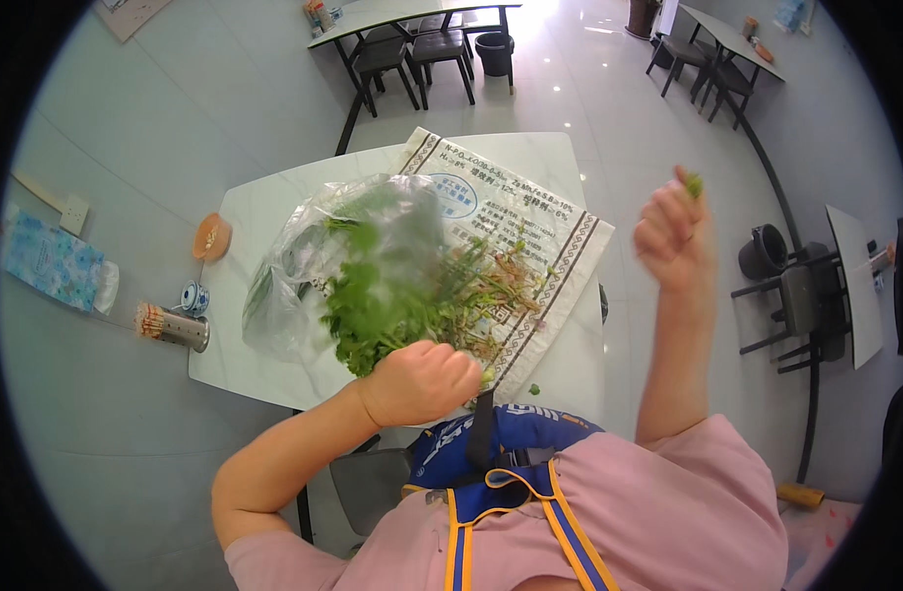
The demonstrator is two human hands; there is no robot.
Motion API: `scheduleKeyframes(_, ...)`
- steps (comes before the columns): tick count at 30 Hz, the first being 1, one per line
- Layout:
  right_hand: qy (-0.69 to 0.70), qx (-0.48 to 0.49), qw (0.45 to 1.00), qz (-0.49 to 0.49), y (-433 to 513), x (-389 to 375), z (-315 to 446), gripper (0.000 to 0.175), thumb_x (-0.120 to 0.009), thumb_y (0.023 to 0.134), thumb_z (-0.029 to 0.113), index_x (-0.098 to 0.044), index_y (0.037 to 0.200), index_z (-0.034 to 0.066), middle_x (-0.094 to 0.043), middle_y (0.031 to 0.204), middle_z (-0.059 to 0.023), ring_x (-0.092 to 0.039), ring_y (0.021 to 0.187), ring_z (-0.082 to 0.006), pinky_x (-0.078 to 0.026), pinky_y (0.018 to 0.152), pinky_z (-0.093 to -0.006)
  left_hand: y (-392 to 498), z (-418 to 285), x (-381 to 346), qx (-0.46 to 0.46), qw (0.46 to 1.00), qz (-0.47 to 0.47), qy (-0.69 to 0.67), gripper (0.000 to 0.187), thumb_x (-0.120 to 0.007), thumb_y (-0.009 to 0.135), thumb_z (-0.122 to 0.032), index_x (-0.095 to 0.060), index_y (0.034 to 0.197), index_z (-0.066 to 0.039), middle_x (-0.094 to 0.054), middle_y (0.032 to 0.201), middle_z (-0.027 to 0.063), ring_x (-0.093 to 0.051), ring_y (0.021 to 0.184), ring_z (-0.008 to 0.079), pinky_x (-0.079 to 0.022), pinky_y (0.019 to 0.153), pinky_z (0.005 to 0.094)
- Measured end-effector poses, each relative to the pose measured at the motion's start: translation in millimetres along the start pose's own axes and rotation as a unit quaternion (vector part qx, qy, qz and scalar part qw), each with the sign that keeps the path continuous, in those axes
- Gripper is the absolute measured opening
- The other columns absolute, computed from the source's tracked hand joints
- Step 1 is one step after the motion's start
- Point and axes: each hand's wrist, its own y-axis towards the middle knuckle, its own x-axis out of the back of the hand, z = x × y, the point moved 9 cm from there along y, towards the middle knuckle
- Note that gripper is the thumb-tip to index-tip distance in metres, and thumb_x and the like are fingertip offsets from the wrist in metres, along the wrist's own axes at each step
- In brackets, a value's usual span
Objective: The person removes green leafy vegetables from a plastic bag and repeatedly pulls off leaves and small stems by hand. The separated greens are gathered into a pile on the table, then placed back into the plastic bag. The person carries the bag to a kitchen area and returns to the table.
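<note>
My left hand [424, 383] is closed around a bunch of leafy green herbs [378, 318], probably cilantro, over the near part of the table; the leaves are blurred. Raised off to the right of the table, my right hand [669, 229] pinches a small green sprig [693, 185]. A printed woven sack [570, 277] lies flat on the white marbled table, with loose stems and trimmings [510, 288] scattered across it. Behind the bunch, a clear plastic bag [274, 325] holds long green vegetables. One small leaf [534, 388] rests on the tabletop near me.
At the left table edge [248, 391] are an orange bowl [212, 236] of pale pieces, a blue-and-white lidded jar [194, 296] and a metal holder [189, 329] of sticks. A tissue pack [53, 258] hangs on the wall. Other tables, stools and black bins [494, 55] stand farther off.
</note>
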Motion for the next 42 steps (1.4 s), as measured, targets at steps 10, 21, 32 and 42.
scheduleKeyframes(10,-0.848,-0.069,0.525,0.009,7,178,-140,0.042,-0.064,0.085,0.022,-0.058,0.123,0.0066,-0.058,0.118,-0.0224,-0.060,0.107,-0.0339,-0.048,0.093,-0.0409,-30,99,-8,0.285,0.948,-0.135,-0.050,0.015,-0.061,0.086,-0.012,-0.054,0.097,-0.006,-0.053,0.079,0.0106,-0.057,0.072,0.0309,-0.045,0.059,0.0406)
scheduleKeyframes(21,-0.843,-0.312,0.409,0.158,-83,231,-259,0.061,-0.075,0.073,0.044,-0.057,0.120,0.0097,-0.056,0.117,-0.0162,-0.061,0.102,-0.0366,-0.050,0.086,-0.0449,-37,120,10,0.325,0.933,-0.151,-0.040,0.019,-0.062,0.087,-0.010,-0.053,0.101,-0.002,-0.059,0.086,0.0142,-0.061,0.079,0.0347,-0.048,0.063,0.0424)
scheduleKeyframes(32,-0.768,0.005,0.625,0.140,-34,104,-248,0.029,-0.070,0.083,0.028,-0.060,0.101,0.0069,-0.060,0.097,-0.0133,-0.062,0.086,-0.0375,-0.050,0.073,-0.0440,-42,120,14,0.342,0.918,-0.183,-0.083,0.015,-0.060,0.087,-0.008,-0.055,0.100,-0.002,-0.060,0.087,0.0149,-0.061,0.081,0.0359,-0.048,0.065,0.0436)
scheduleKeyframes(42,-0.516,-0.113,0.849,-0.001,0,114,-176,0.012,-0.067,0.087,0.007,-0.064,0.092,-0.0038,-0.064,0.071,-0.0051,-0.058,0.061,-0.0073,-0.048,0.055,-0.0226,-103,146,-74,0.522,0.734,-0.043,-0.433,0.027,-0.070,0.085,-0.019,-0.066,0.106,-0.004,-0.059,0.076,-0.0038,-0.051,0.071,0.0042,-0.043,0.065,0.0231)
